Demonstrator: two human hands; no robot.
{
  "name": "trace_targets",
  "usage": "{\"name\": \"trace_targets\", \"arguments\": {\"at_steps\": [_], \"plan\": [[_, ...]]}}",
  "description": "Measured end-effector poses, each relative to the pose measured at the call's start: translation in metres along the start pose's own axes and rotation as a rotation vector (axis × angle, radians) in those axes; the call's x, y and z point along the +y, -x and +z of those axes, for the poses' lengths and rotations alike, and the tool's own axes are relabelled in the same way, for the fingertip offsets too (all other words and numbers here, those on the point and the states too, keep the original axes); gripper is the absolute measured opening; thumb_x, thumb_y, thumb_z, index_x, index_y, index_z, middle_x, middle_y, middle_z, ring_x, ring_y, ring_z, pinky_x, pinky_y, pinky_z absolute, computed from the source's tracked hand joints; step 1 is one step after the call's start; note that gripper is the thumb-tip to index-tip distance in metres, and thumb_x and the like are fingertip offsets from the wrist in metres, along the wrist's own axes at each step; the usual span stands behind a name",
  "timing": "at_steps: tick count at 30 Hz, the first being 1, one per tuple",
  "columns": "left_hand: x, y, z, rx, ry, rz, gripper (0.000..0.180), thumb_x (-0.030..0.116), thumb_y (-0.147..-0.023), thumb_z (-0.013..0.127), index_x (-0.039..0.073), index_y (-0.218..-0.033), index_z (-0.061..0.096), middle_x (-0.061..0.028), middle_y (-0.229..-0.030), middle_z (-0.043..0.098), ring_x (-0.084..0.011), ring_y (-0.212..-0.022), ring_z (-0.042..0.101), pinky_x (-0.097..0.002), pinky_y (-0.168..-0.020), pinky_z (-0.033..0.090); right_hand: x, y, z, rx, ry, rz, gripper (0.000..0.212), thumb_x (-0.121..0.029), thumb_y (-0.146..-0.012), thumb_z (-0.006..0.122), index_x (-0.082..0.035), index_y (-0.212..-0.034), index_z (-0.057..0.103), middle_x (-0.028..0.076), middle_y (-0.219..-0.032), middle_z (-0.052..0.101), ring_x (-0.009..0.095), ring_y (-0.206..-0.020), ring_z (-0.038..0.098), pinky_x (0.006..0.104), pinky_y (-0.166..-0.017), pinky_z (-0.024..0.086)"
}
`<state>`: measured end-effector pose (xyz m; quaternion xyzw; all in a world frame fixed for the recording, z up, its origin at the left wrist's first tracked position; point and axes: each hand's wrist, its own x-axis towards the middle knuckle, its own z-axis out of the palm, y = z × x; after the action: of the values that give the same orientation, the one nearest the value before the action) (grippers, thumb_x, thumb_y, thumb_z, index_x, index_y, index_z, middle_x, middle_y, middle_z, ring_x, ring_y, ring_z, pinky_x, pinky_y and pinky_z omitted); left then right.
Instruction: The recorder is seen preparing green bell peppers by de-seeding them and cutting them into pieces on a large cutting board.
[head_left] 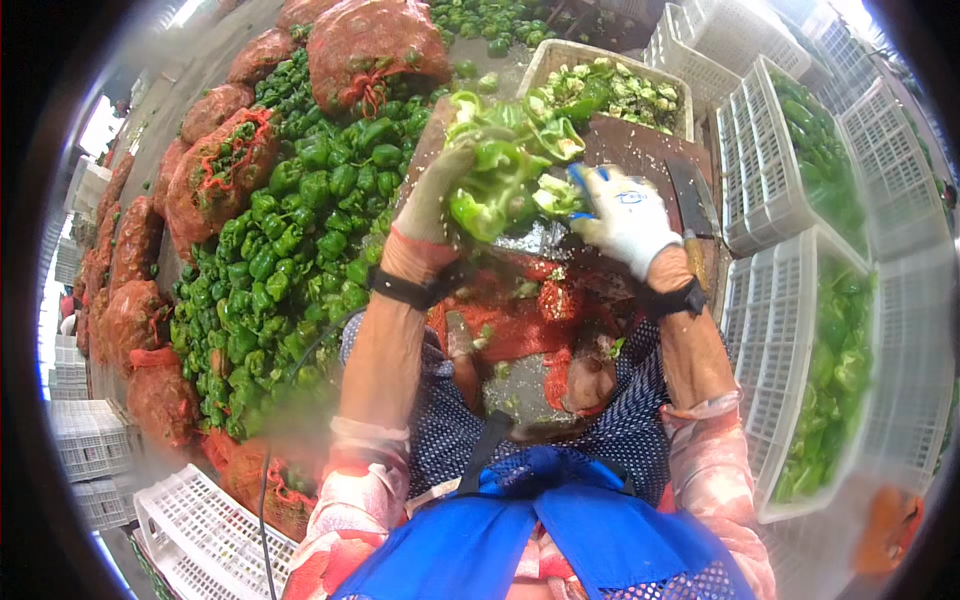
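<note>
Cut green peppers are held as heap between left hand and right hand, both clamped on it, above cutting board. Heap should be kept pressed from both sides. Cleaver lies just beside.

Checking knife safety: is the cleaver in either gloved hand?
No: the cleaver lies on the board beside the right hand; both hands hold cut green peppers.

Bulging red mesh sacks of green peppers line the left; white crates stand right.
</note>
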<state>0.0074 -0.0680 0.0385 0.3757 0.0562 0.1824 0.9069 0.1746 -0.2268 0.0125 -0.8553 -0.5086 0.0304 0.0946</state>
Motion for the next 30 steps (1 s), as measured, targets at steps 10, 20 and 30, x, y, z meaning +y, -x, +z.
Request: {"name": "trace_targets", "arguments": {"at_steps": [10,20,30], "plan": [[-0.032,-0.024,0.004,0.051,-0.745,-0.072,0.046,0.010,-0.093,0.052,0.004,-0.138,0.042,-0.0009,-0.089,0.059,-0.0081,-0.073,0.053,-0.0219,-0.058,0.044,-0.032,0.005,0.013,0.535,-0.523,-0.234,0.042,-0.018,-0.075,0.063,-0.003,-0.114,0.054,0.019,-0.087,0.063,0.033,-0.076,0.063,0.0414,-0.068,0.051],[-0.042,-0.025,0.010,-0.161,-0.351,-0.034,0.062,0.035,-0.096,0.048,0.007,-0.146,0.025,-0.0119,-0.135,0.047,-0.0189,-0.117,0.050,-0.0313,-0.096,0.044,-0.018,0.012,-0.028,0.086,-0.764,-0.056,0.028,-0.020,-0.082,0.055,-0.005,-0.105,0.061,0.020,-0.090,0.067,0.032,-0.084,0.065,0.0416,-0.076,0.052],[0.007,-0.013,-0.005,0.025,-0.447,0.078,0.045,0.026,-0.098,0.048,0.010,-0.140,0.039,-0.0096,-0.133,0.051,-0.0157,-0.086,0.066,-0.0254,-0.049,0.053,0.177,0.212,-0.153,0.576,-0.587,0.702,0.033,-0.022,-0.091,0.062,-0.004,-0.118,0.058,0.001,-0.090,0.062,0.008,-0.066,0.055,0.0240,-0.058,0.048]]}}
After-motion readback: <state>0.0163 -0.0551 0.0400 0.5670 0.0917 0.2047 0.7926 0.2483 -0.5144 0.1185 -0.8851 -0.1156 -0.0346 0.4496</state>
